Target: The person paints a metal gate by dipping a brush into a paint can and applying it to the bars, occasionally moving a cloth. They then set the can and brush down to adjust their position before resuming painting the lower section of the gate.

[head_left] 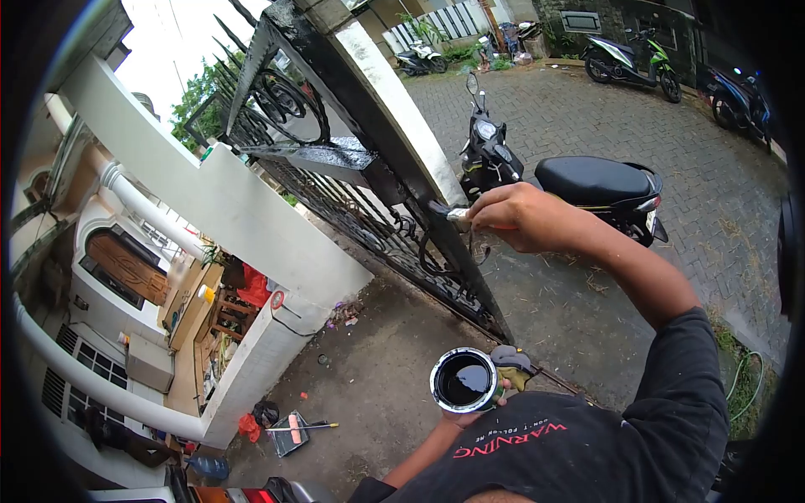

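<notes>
Two hands observed, both occupied. One brush (457, 215) is gripped in the right hand (513, 220), the fingers closed about it in a pinch; its dark bristle end is set against the upright post of one black metal gate (348, 92), apparently touching. One can (434, 382) is held in the left hand (459, 418), low in front of the body; the hand is curled around the wall from below, partly hidden by the can. One quantity of black paint (461, 387) is contained in it, the surface well below the rim.

On the ground, well apart from the can, one tray (289, 445) is noted, with one pink roller (294, 429) lying across it. Just beside the tray, one red bag (249, 427) and one black bag (266, 412) are seen. At least four motorbikes are counted on the paving: one black (587, 180), near the brush; one white (421, 59), one green (633, 63) and one blue (742, 105), farther off.
</notes>
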### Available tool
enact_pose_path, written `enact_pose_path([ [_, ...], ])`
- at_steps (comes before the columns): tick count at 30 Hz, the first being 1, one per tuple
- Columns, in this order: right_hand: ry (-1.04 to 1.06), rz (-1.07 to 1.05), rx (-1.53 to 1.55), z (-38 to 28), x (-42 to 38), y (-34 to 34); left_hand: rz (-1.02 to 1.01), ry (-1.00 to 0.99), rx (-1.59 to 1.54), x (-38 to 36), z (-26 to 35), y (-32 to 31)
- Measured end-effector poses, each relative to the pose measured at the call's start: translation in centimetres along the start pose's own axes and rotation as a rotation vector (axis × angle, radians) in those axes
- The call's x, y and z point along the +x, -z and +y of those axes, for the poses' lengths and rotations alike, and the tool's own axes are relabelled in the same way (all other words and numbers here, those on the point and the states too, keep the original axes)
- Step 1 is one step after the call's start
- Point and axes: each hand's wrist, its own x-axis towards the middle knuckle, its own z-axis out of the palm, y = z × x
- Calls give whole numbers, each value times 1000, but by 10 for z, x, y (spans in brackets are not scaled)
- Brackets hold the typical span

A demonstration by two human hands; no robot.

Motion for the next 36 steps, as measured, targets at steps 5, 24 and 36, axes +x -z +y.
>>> enact_pose_path([
  [5,52,90,-34,2,26,18,37,21,14,5,1,-7],
  [24,-102,-38,63,20,-58,-72,2,0,-88,4,-7,-14],
  [36,-59,240,-62,36,-80,-115,31,-17,-79,5,-10,-21],
])
